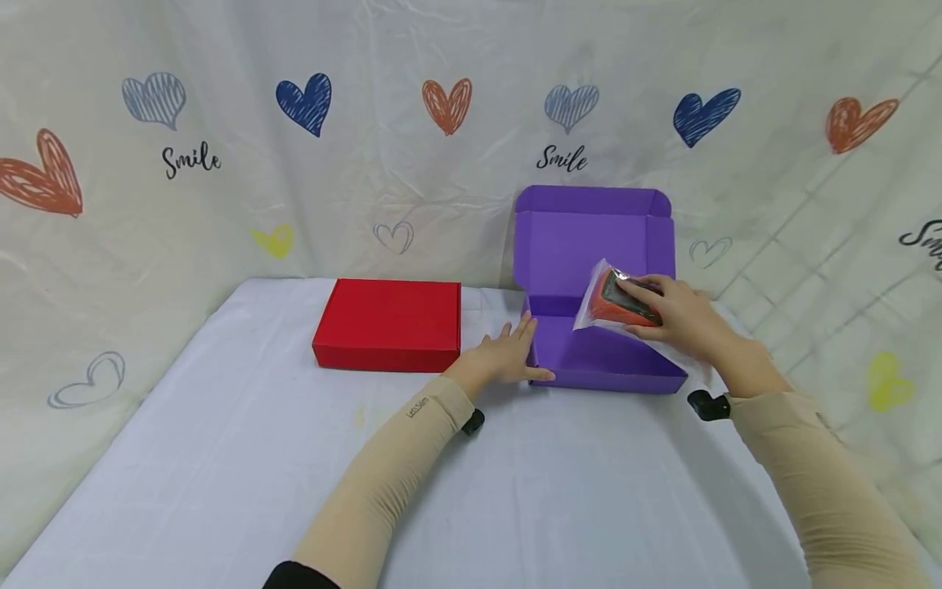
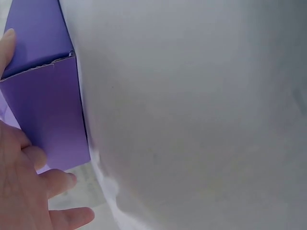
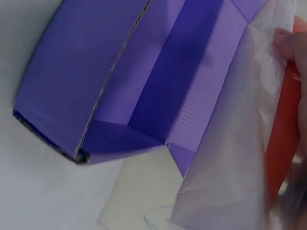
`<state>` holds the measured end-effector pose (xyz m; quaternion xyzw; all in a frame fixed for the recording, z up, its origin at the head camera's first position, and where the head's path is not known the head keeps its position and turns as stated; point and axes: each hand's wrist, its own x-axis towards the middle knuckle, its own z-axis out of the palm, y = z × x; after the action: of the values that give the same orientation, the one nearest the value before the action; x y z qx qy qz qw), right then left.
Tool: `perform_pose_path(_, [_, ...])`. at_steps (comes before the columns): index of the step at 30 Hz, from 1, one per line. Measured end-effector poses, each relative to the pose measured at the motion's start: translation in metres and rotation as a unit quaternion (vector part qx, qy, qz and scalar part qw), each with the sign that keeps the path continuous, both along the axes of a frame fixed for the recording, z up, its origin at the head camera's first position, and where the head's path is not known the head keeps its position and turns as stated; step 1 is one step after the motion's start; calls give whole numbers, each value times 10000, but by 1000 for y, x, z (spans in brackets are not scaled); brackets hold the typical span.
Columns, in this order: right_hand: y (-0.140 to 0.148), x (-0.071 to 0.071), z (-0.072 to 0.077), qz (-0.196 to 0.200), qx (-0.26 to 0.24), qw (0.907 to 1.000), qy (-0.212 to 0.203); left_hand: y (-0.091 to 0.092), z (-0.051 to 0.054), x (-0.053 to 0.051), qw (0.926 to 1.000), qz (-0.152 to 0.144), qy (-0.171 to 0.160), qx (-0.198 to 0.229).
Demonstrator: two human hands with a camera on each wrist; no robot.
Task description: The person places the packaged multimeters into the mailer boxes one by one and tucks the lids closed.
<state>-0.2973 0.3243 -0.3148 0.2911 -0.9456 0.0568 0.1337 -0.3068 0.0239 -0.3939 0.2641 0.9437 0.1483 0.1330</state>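
A purple box (image 1: 603,375) stands with its lid raised at the back. My left hand (image 1: 504,352) rests at its front left corner, fingers spread along the side wall and thumb (image 2: 5,50) against the front rim. Over the box's right part, my right hand (image 1: 680,315) grips a clear plastic bag (image 1: 584,309) holding an orange and black item (image 1: 614,307); the item's exact kind does not show. In the right wrist view the bag (image 3: 225,163) hangs tilted beside the box's inside, with the item's orange side (image 3: 283,139) showing through.
A closed red box (image 1: 393,319) sits to the left of the purple one. Both are near the back edge of a table with a white cloth (image 1: 221,458). Behind hangs a pale curtain (image 1: 486,188) printed with hearts and the word "Smile".
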Motion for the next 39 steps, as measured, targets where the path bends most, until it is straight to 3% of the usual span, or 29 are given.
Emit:
perform_pose_path(6, [-10,-6,-7,167,340,9992,-135,1,2,1,10000,13,-31,2])
perform_pose_path(18, [-30,-19,-23,431,993,9931,-457,3,-3,-3,10000,31,-1,-95])
perform_pose_path(39, [-44,-27,-36,731,939,9902,-731,1,1,-3,9999,47,-96,-40])
